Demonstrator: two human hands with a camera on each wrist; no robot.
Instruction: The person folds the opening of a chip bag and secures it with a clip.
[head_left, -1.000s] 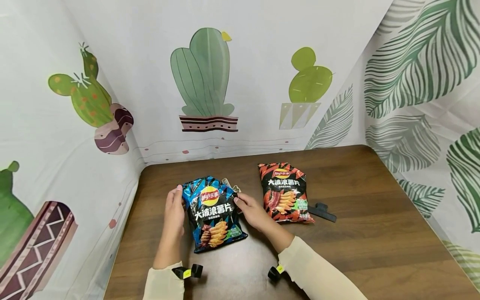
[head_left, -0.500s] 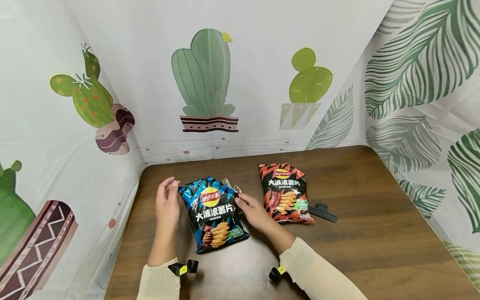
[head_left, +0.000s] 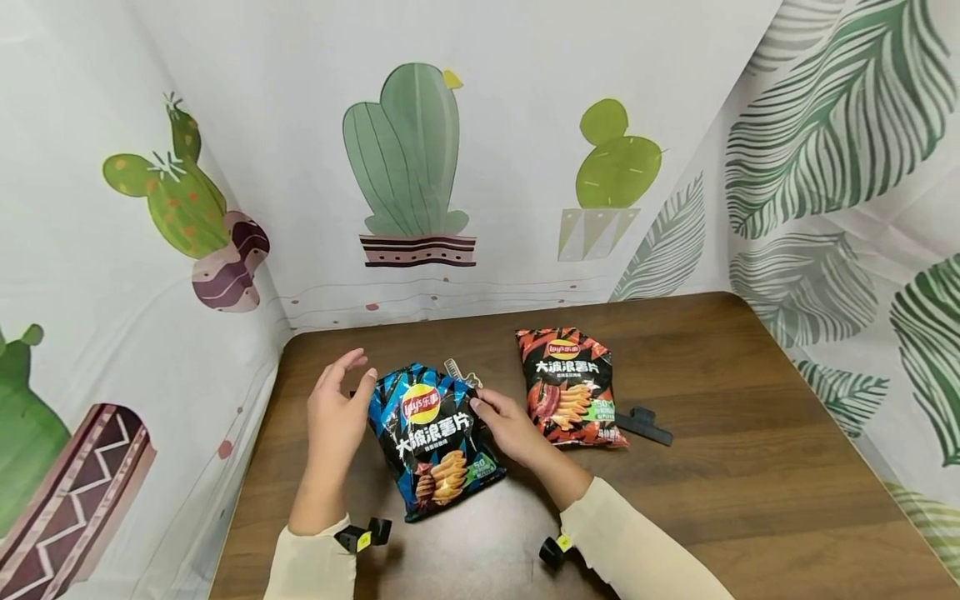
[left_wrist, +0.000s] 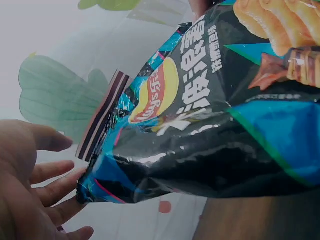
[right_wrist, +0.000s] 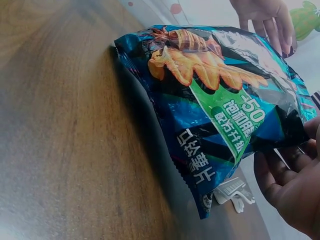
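Your right hand [head_left: 512,427] pinches the blue chip bag [head_left: 441,446] by one upper corner; your left hand [head_left: 333,421], fingers spread wide, is at the other, contact unclear.

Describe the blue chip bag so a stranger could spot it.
Find the brown table and look at its left half. The blue chip bag is between the left hand and the right hand, which pinches its upper right corner. Blue panels set it apart from the red chip bag lying to its right.
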